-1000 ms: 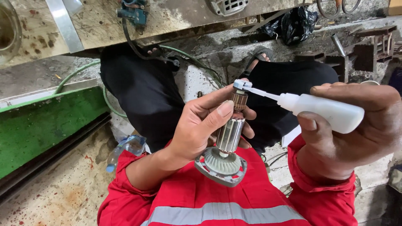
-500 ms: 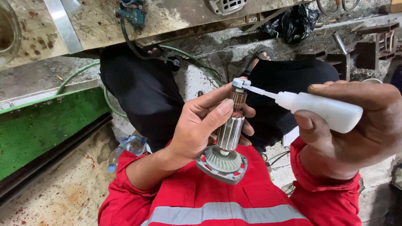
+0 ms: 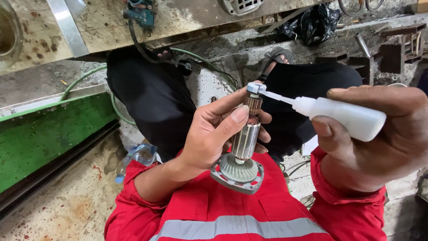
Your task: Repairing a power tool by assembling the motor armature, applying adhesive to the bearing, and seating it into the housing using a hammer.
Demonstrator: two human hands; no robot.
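While the left hand (image 3: pixel 209 143) closed its fingers and thumb round the motor armature (image 3: pixel 244 138), it held the part nearly upright over the person's lap, the grey fan disc (image 3: pixel 237 172) at the bottom just above the red jacket (image 3: pixel 214 214) and the small bearing (image 3: pixel 256 87) at the top. The thumb lay across the steel core, and the fingertips showed past the far side of it. To the right, the right hand (image 3: pixel 379 138) was wrapped tight about a white squeeze bottle (image 3: pixel 343 117), thumb beneath and fingers over the top, so that the bottle lay almost level. Its thin nozzle (image 3: pixel 278 97) reached leftwards, and the tip touched the bearing (or sat just beside it; the contact was too fine to tell). Between the two hands only the nozzle crossed the gap. Behind the armature, the knees in black trousers (image 3: pixel 151 98) were set apart, with bare concrete floor (image 3: pixel 209 85) between them. A green board (image 3: pixel 44 138) ran along the left, well apart from the hands, and a scuffed table (image 3: pixel 111 27) edge crossed the top, a blue power tool (image 3: pixel 140 15) resting on it.
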